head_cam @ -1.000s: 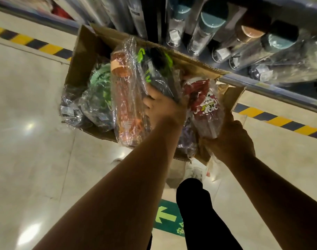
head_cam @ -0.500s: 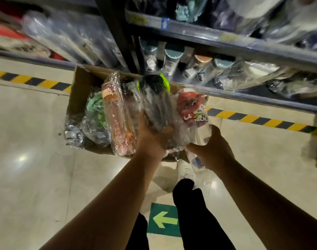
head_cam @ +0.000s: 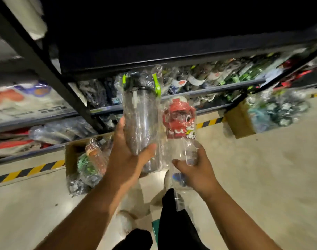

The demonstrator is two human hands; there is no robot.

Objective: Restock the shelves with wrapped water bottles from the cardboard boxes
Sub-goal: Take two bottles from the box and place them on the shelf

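My left hand (head_cam: 126, 159) grips a wrapped smoky-clear bottle with a black and green lid (head_cam: 140, 116), held upright in front of the shelves. Beside it my right hand (head_cam: 193, 170) holds a wrapped clear bottle with a red cartoon top (head_cam: 180, 121) by its lower end. Both bottles are raised above the floor. Below and to the left, the open cardboard box (head_cam: 71, 156) on the floor holds more wrapped bottles, an orange one (head_cam: 95, 156) and a green one among them. The dark metal shelf (head_cam: 208, 89) behind carries several wrapped bottles.
A second cardboard box (head_cam: 240, 121) with wrapped bottles stands on the floor at the right. Yellow-black hazard tape (head_cam: 28, 170) runs along the shelf base. A black upright post (head_cam: 51, 73) slants between shelf bays. My dark trouser legs and a green floor arrow are at the bottom.
Both hands have lifted their bottles out of the box and up toward the shelves. The view has tilted upward, so the box now sits lower left.
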